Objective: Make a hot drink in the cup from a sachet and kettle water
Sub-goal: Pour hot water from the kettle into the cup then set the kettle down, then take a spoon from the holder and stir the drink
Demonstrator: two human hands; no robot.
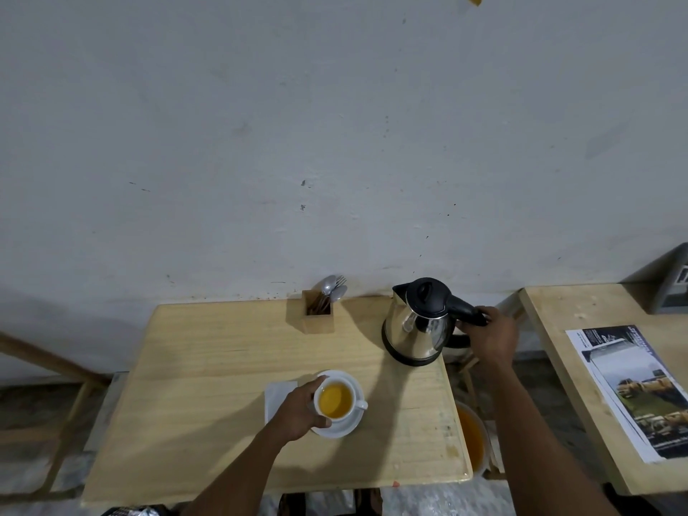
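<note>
A white cup (337,400) full of amber liquid stands on a white saucer (348,426) near the middle of the wooden table (208,385). My left hand (298,411) wraps the cup's left side. A steel kettle (417,327) with a black lid stands upright at the table's back right. My right hand (491,338) grips the kettle's black handle. A white sachet or napkin (277,396) lies flat just left of the saucer, partly under my left hand.
A wooden holder (317,316) with spoons and a fork stands by the wall, left of the kettle. A second table (558,329) on the right carries printed sheets (633,389). An orange-filled bucket (471,441) sits on the floor between the tables.
</note>
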